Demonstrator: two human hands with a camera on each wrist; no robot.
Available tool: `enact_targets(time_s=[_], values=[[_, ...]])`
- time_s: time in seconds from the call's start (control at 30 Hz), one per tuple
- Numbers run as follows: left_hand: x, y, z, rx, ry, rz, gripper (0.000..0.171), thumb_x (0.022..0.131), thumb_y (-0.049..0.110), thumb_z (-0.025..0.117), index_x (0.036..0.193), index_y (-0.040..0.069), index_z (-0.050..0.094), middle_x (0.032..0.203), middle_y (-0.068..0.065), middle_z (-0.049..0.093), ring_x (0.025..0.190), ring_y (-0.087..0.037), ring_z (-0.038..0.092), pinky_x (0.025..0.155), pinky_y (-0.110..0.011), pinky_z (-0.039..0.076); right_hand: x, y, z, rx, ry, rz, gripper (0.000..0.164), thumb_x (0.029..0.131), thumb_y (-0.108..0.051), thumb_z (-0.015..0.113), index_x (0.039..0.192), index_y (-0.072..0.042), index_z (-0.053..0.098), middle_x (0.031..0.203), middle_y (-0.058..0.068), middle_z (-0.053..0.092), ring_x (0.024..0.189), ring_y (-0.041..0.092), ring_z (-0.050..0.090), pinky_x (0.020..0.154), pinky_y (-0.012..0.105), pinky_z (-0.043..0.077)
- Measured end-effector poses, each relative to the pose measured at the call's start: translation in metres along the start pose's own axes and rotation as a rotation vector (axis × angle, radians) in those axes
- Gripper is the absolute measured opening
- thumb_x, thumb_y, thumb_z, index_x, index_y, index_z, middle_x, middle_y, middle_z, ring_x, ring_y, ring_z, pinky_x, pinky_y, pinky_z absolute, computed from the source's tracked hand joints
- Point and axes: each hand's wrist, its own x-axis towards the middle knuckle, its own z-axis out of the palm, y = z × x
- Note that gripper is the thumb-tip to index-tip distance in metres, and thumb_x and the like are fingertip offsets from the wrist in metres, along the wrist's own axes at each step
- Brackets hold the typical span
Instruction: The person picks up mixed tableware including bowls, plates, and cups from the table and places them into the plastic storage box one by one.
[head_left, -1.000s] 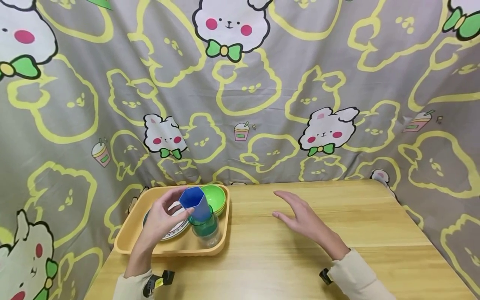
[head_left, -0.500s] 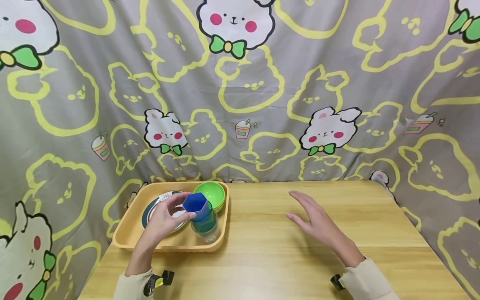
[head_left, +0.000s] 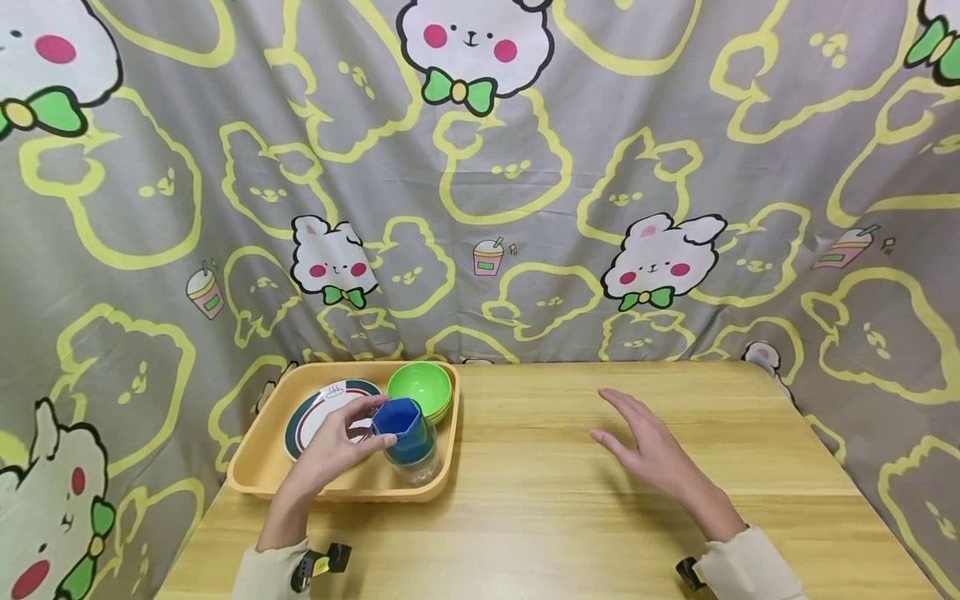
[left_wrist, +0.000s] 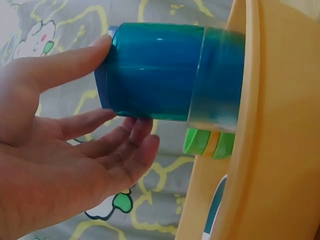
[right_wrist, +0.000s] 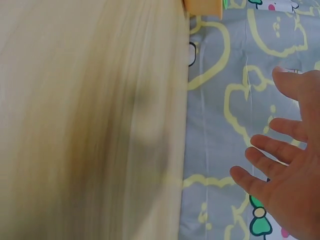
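Note:
My left hand (head_left: 330, 446) pinches the rim of a blue hexagonal cup (head_left: 396, 417) between thumb and fingers. That cup sits nested in a green-teal transparent cup (left_wrist: 155, 70), which in turn stands in a clear cup (left_wrist: 217, 112) at the front right of a yellow tray (head_left: 337, 493). Only a narrow edge of blue shows above the teal rim in the left wrist view. Over the wooden table, to the right of the tray, my right hand (head_left: 651, 446) is held with fingers extended and nothing in it.
Inside the tray, a stack of green bowls (head_left: 418, 387) stands at the back right, with a dark-rimmed plate (head_left: 318, 417) to their left. A patterned curtain (head_left: 517, 192) hangs right behind the wooden table (head_left: 555, 517).
My left hand has lowered the blue cup into the teal cup, so less of it shows above the rim. My right hand has drifted to the right, staying extended.

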Motion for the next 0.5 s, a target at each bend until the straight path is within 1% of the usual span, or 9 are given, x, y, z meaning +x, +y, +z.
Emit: enact_targets(time_s=[0.13, 0.23, 0.43, 0.5], values=[[-0.001, -0.002, 0.000, -0.026, -0.013, -0.003, 0.061, 0.088, 0.011, 0.082, 0.140, -0.006, 0.055, 0.134, -0.024, 0.062, 0.121, -0.037, 0.060, 0.103, -0.051, 0.051, -0.004, 0.005, -0.001, -0.001, 0.012, 0.013, 0.067, 0.099, -0.034, 0.071, 0.153, -0.003, 0.045, 0.153, 0.019, 0.047, 0.140, 0.041, 0.043, 0.109, 0.065, 0.039], [-0.001, -0.003, 0.000, -0.036, -0.010, -0.001, 0.061, 0.088, 0.011, 0.082, 0.140, -0.007, 0.055, 0.135, -0.025, 0.061, 0.123, -0.038, 0.059, 0.104, -0.049, 0.051, -0.005, 0.009, -0.002, -0.001, 0.016, 0.013, 0.066, 0.099, -0.033, 0.071, 0.152, -0.003, 0.045, 0.153, 0.019, 0.048, 0.139, 0.042, 0.044, 0.108, 0.066, 0.039], [-0.001, -0.007, 0.000, -0.017, -0.011, 0.017, 0.064, 0.089, 0.011, 0.081, 0.142, -0.010, 0.051, 0.139, -0.027, 0.057, 0.127, -0.042, 0.056, 0.103, -0.048, 0.051, -0.007, 0.016, -0.002, -0.016, 0.016, 0.015, 0.066, 0.099, -0.032, 0.071, 0.152, -0.002, 0.045, 0.152, 0.021, 0.047, 0.138, 0.044, 0.044, 0.107, 0.067, 0.039], [-0.001, -0.009, -0.001, -0.009, -0.010, 0.025, 0.064, 0.091, 0.012, 0.080, 0.143, -0.010, 0.051, 0.140, -0.027, 0.057, 0.127, -0.043, 0.055, 0.103, -0.045, 0.052, -0.007, 0.018, -0.002, -0.023, 0.018, 0.015, 0.066, 0.099, -0.032, 0.071, 0.151, -0.001, 0.045, 0.152, 0.022, 0.047, 0.138, 0.045, 0.043, 0.108, 0.067, 0.038]])
